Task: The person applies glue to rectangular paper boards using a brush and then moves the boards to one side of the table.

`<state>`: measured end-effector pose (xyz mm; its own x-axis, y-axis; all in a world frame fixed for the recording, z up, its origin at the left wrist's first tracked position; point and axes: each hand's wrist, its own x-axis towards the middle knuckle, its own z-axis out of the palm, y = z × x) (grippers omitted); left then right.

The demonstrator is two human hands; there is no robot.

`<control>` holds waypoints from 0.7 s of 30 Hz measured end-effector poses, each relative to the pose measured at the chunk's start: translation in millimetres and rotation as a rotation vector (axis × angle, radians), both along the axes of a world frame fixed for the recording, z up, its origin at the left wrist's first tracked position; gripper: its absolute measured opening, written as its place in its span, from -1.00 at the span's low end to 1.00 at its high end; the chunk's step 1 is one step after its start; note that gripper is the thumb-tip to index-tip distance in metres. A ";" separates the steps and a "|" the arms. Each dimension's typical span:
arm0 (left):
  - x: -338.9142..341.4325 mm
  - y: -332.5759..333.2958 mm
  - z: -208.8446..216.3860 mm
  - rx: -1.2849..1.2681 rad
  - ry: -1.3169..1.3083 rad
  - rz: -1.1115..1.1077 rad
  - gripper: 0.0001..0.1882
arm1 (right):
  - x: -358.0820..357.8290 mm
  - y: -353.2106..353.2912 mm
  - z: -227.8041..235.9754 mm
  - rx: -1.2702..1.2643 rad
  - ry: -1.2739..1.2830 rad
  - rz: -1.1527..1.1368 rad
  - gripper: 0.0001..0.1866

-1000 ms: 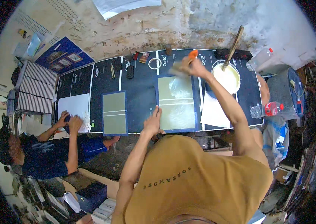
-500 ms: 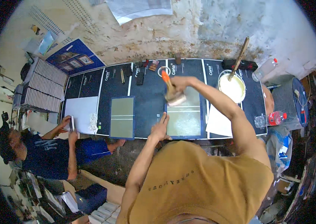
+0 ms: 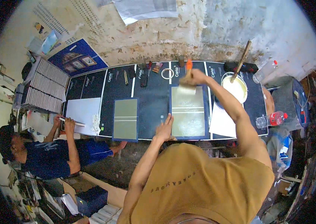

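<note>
My right hand (image 3: 198, 77) grips a wide brush (image 3: 187, 89) with an orange-tipped handle. Its bristles rest at the far edge of a blue-bordered cover sheet (image 3: 188, 125), whose grey-green panels are crossed by pale stripes and shine as if wet. My left hand (image 3: 163, 129) lies with fingers stretched at the near left edge of that sheet, holding nothing. A similar, duller cover sheet (image 3: 125, 127) lies farther left. Right of the brush stands a tub of cream-coloured liquid (image 3: 235, 91), a wooden stick (image 3: 243, 59) leaning in it.
White paper (image 3: 221, 121) lies beneath the tub's near side. A tape roll (image 3: 167, 74) sits at the back. Bottles (image 3: 277, 118) stand or lie at the right. Leftward, a co-worker (image 3: 46, 156) handles a thin book (image 3: 75, 122) beside stacked books (image 3: 44, 91).
My right hand has carried the brush right and toward the sheet's far edge, its handle now more upright. My left hand stays at the sheet's edge. The co-worker's book has tilted flatter.
</note>
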<state>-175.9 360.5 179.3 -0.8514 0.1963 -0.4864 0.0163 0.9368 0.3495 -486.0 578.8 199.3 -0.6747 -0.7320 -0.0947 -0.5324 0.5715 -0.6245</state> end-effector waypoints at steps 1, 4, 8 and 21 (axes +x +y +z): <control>-2.7 0.8 0.3 0.009 -0.001 0.003 0.45 | -10.9 14.2 6.8 -0.068 -0.018 -0.141 -0.70; 4.6 -3.3 -1.5 -0.022 0.030 -0.002 0.44 | 1.7 15.5 23.2 0.005 0.272 -0.444 -0.67; -1.7 -3.1 5.4 0.019 0.037 -0.030 0.43 | 37.3 41.0 -15.9 -0.316 0.037 -0.091 -0.48; -2.6 -11.7 -6.3 0.009 0.107 -0.093 0.44 | 170.1 21.6 -20.7 -0.116 0.085 -0.476 -0.61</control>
